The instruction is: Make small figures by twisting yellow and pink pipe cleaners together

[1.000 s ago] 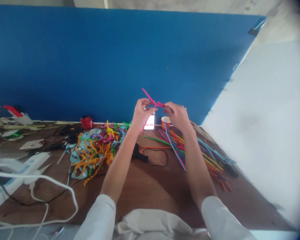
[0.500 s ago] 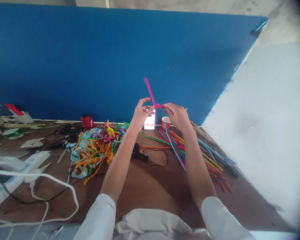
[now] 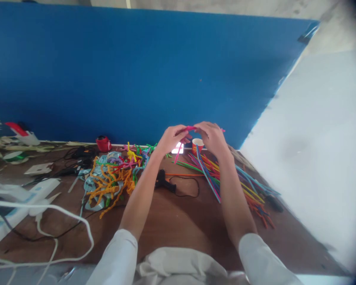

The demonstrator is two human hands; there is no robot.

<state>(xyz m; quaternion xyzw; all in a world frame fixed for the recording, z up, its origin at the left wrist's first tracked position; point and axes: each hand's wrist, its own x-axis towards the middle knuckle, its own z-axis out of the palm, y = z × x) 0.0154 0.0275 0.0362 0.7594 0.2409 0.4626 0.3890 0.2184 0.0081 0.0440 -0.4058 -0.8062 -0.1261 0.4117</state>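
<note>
Left hand (image 3: 171, 139) and right hand (image 3: 210, 135) both pinch pink stem (image 3: 191, 128), stretched between fingertips; one length hangs below left, tip pokes past right. Step looks like bending or twisting; next move seems to call for firm right grip, left fingers guiding hanging length. Below hands, on bench (image 3: 178, 221): glue gun (image 3: 164, 183), loose stems (image 3: 207, 175). Beyond: phone (image 3: 178, 149), cup (image 3: 197, 148); farthest, blue panel (image 3: 154, 75).

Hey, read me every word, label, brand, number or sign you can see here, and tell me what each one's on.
No text can be read for certain.
Red paper cup: yellowish marking on its side, too small and blurred to read.
Bright screen: reddish marks, partly covered, too blurred to read.
</note>
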